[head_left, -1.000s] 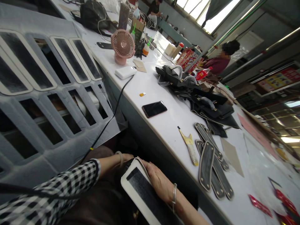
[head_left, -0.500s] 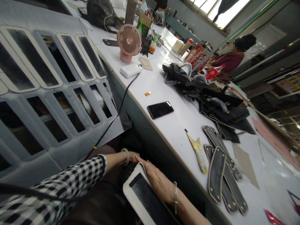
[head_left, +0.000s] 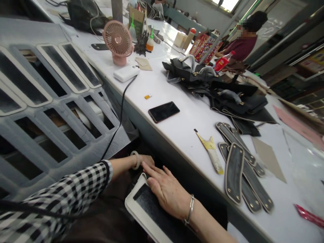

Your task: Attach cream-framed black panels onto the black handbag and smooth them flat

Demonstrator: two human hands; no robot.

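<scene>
The right hand [head_left: 168, 194] lies across the panel [head_left: 149, 206], its fingers stretched out and not curled tight. The panel is under its palm and thumb, with a black middle and a pale rim, and slants on the lap. Just past the right fingertips is the left hand [head_left: 147, 160]. Its fingers are mostly hidden, so I cannot tell if they grip anything.

The panel looks light to lift and a bit stiff, but it may bend. The black part looks smooth and might slip. The long pale sides seem the best place to hold, as the corner near the thumb might crease.

Farther out from the fingers is the white table [head_left: 186, 126], with a phone [head_left: 164, 111], a yellow tool [head_left: 212, 155], dark straps [head_left: 234, 173] and black bags [head_left: 215, 86]. Off to the fingers' left, more panels [head_left: 63, 69] lie on a gray rack [head_left: 83, 163].
</scene>
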